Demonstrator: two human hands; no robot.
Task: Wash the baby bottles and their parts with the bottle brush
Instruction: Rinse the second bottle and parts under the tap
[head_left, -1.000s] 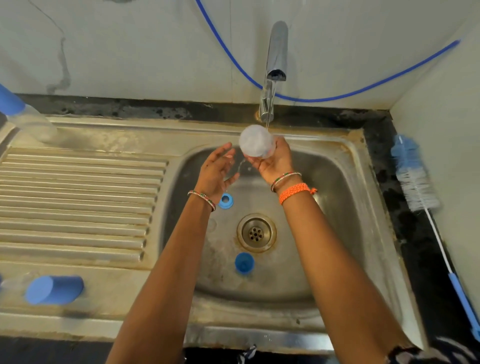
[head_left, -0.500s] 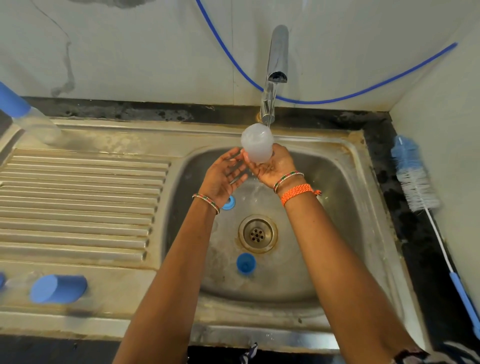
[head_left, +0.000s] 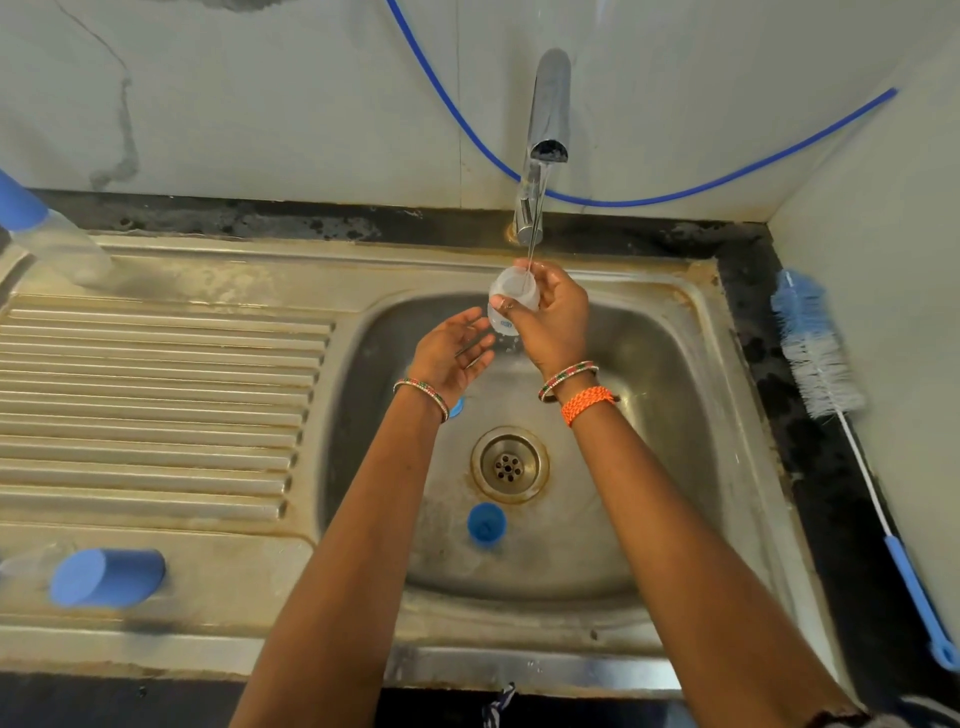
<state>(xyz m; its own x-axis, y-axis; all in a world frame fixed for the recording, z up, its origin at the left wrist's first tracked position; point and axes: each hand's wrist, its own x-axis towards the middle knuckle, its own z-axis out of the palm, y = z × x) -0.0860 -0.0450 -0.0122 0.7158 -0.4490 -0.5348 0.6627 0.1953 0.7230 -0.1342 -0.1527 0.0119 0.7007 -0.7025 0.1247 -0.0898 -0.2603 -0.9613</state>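
While my right hand (head_left: 550, 317) pinches the clear bottle (head_left: 511, 293) under the tap (head_left: 545, 130), left hand (head_left: 452, 351) spread just beside it, much seems left: blue parts (head_left: 485, 524) below the tap, bottle brush (head_left: 821, 353) unused right of it.

Three baby bottles show: one held (head_left: 511, 293), two on the drainboard (head_left: 52, 244) (head_left: 98, 577). Two blue parts (head_left: 486, 524) (head_left: 457, 407) lie in the basin. One bottle brush (head_left: 821, 343).

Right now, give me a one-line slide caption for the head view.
Right hand holds a clear bottle under the running tap; open left hand waits beside it; bottle brush lies unused.
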